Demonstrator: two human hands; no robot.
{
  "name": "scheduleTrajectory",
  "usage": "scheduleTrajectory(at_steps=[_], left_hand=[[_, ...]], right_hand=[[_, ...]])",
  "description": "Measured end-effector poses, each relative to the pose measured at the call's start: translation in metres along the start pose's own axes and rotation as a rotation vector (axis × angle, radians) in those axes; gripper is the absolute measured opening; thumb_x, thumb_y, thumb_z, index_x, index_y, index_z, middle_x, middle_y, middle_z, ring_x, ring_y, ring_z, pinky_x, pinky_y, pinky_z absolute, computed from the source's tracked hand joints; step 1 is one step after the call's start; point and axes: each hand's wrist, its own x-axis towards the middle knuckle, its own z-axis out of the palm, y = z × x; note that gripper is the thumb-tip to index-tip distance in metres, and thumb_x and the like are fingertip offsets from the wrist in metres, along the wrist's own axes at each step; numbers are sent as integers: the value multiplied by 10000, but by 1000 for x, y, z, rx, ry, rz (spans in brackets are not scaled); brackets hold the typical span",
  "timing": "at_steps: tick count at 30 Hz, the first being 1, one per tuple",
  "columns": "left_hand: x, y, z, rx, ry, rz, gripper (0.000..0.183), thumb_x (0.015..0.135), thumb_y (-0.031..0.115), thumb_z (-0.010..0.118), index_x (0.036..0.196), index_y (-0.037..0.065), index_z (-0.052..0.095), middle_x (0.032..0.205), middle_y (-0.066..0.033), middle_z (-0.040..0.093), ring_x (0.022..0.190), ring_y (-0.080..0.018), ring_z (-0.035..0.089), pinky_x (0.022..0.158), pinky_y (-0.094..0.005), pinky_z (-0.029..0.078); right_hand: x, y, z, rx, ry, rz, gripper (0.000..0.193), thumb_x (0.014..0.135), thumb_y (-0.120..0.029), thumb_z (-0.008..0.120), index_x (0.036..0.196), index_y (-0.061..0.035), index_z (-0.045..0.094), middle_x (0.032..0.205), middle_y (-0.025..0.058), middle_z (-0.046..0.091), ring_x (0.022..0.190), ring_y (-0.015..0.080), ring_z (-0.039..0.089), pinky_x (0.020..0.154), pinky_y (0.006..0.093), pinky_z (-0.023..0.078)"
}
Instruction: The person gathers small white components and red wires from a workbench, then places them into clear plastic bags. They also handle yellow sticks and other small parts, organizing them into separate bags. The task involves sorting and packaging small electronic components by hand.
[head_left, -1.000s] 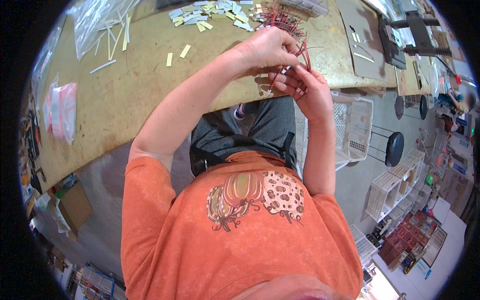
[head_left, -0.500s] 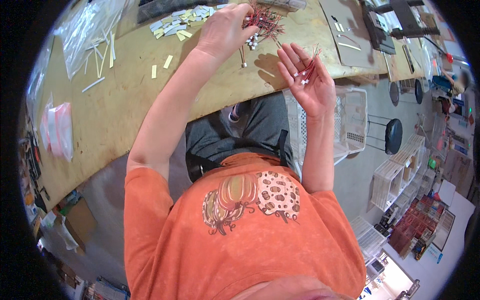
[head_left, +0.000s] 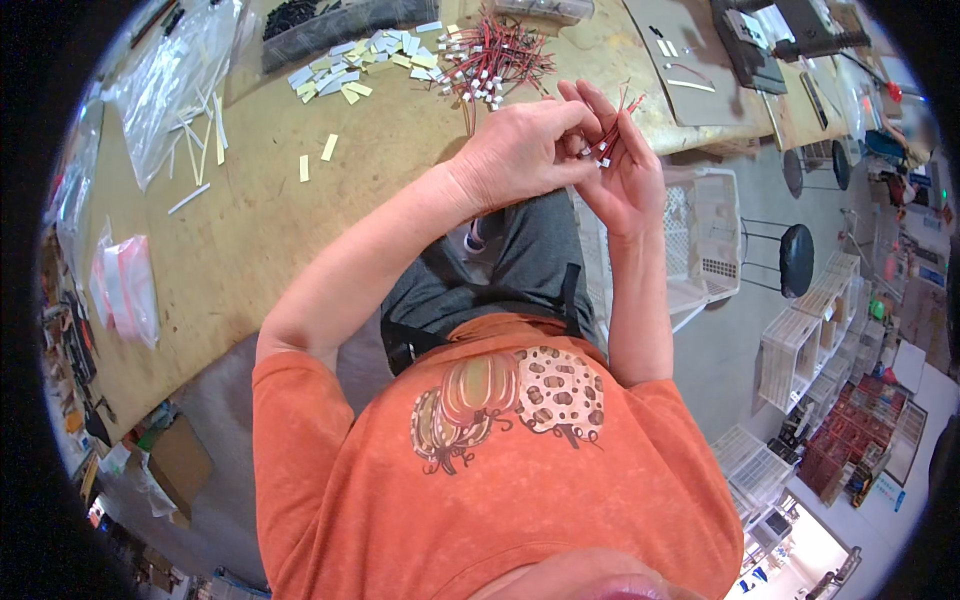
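My right hand (head_left: 629, 192) is palm up at the table's front edge, cradling several thin red-and-black connector wires (head_left: 610, 143) with small white plugs. My left hand (head_left: 518, 148) reaches across to it, thumb and fingers pinched together by the plugs. A white plug shows at its fingertips, though most of what it grips is hidden. Beyond both hands lies a tangled pile of the same wires (head_left: 505, 55), white plugs toward me. Left of that pile is a heap of small pale yellow and grey-white strips (head_left: 350, 70).
Two loose yellow strips (head_left: 329, 147) lie on the wooden table (head_left: 250, 230). Plastic bags (head_left: 128, 290) and narrow white strips are at the left. A dark tray (head_left: 330, 35) stands at the back; a grey board (head_left: 690, 90) and black device lie right. Below is a white crate (head_left: 705, 235).
My left hand has come from the wire pile, moving right and nearer to me, and now meets my right hand. The right hand stays in place, its fingers more curled around the wires.
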Motion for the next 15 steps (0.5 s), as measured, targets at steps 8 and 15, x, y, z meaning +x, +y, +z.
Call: scheduleTrajectory(at_steps=[8,15], left_hand=[[-1,-4,4,124,29,4,350,737,143,784,1046,70,634,753,-82,625,684,-188,641,638,-327,522],[-1,-3,4,97,37,14,293,767,88,745,1034,60,627,733,-72,627,643,-141,632,605,-299,516]], right_hand=[[5,4,2,-5,-9,-4,495,1073,-307,303,1418,16,449,1464,191,463,1290,291,498,1106,426,383],[4,0,0,28,-33,20,491,1075,-315,294,1431,-9,436,1466,203,455,1309,327,486,1123,461,366]])
